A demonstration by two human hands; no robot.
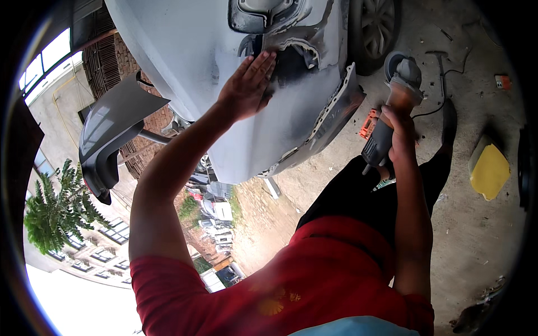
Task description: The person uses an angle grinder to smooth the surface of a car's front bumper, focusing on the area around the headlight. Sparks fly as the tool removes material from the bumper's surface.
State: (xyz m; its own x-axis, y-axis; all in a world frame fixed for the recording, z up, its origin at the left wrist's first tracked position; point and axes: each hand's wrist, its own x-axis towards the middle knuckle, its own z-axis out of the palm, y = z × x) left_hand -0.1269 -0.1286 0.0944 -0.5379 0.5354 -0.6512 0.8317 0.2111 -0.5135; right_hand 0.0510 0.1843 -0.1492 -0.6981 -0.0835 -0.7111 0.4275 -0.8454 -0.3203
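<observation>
My left hand (245, 87) lies flat with its fingers stretched out on the grey car body panel (241, 148). Its fingertips rest beside a dark, sanded patch (287, 68) around a jagged-edged opening. My right hand (400, 134) is wrapped round an angle grinder (402, 95) with an orange and black body. The grinder points away from me, its disc end apart from the car, between the panel's edge and the open floor. Whether the disc is spinning cannot be told.
A car wheel (376, 33) stands behind the panel's right edge. On the concrete floor lie an orange tool or case (368, 124), a T-shaped tool (440, 56), a small orange box (502, 82) and a yellow sheet (490, 172). At left a raised grey car panel (120, 115) juts out.
</observation>
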